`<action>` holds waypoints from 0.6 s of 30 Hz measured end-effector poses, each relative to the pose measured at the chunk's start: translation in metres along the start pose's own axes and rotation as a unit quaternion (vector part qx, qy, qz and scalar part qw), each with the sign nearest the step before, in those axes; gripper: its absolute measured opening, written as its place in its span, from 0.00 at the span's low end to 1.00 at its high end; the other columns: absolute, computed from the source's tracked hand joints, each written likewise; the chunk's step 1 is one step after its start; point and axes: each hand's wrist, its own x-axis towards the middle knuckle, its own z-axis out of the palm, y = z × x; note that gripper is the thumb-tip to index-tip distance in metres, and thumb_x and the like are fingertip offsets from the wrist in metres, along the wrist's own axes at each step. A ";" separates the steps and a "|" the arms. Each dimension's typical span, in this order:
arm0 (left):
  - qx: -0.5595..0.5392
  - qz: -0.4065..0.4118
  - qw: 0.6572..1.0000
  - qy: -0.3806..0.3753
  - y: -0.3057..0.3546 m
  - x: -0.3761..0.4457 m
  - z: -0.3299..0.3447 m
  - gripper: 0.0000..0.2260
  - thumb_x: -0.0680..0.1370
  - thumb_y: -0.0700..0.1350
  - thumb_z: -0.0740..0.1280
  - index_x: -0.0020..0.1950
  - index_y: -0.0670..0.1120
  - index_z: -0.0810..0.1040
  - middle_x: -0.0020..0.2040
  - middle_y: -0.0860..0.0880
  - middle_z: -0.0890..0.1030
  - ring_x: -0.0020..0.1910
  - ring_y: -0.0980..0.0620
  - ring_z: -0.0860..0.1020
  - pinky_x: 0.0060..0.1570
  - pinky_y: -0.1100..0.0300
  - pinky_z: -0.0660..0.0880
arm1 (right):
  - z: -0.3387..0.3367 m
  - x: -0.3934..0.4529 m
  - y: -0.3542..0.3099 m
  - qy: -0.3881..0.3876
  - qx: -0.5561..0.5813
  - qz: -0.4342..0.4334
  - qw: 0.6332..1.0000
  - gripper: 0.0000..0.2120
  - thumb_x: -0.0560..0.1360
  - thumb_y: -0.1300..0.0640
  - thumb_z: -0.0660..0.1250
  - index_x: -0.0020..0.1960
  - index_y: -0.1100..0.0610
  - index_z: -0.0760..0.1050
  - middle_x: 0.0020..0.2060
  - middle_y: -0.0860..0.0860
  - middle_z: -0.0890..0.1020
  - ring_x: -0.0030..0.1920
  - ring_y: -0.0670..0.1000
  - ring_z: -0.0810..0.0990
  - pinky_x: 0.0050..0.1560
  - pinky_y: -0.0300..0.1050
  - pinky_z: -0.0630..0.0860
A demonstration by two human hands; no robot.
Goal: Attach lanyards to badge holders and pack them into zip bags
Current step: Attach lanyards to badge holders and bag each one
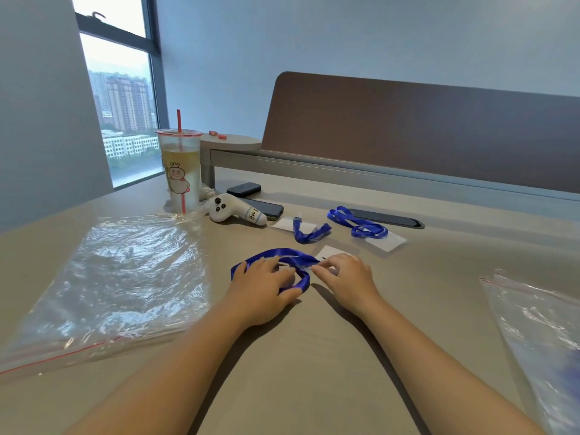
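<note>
Now, lanyard: glossy blue woven ribbon lanyard point(276, 255), looped flat at the beige matte table's point(314, 356) centre.
Left grip point(266, 282): pressed on the loop.
Right grip point(348, 274): fingertips pinching the ribbon's end.
Bag: crinkled clear plastic zip bag point(119, 277), left.

Blue lanyard point(284, 257) looped, zip bag point(119, 277) flat left

Beside the beige table's point(314, 356) cartoon-printed cup point(181, 171) with red straw point(179, 120) lie royal-blue lanyards point(356, 224) and red-zippered clear bags point(119, 277).
</note>
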 end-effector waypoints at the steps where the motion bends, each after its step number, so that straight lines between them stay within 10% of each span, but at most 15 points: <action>1: 0.006 -0.016 1.000 0.006 -0.003 0.000 -0.001 0.17 0.79 0.56 0.52 0.64 0.53 0.69 0.73 0.49 0.61 0.73 0.49 0.57 0.72 0.44 0.53 | 0.002 0.002 -0.003 -0.011 -0.017 -0.008 1.000 0.16 0.76 0.46 0.59 0.56 0.53 0.78 0.54 0.51 0.80 0.56 0.50 0.73 0.56 0.48 0.69; 18: 0.040 -0.146 0.988 -0.027 -0.012 -0.005 -0.007 0.24 0.78 0.60 0.47 0.65 0.47 0.66 0.69 0.42 0.65 0.68 0.42 0.60 0.64 0.48 0.59 | 0.019 0.017 -0.029 -0.019 -0.093 0.018 0.995 0.19 0.75 0.42 0.60 0.55 0.54 0.79 0.53 0.52 0.79 0.56 0.51 0.72 0.54 0.47 0.67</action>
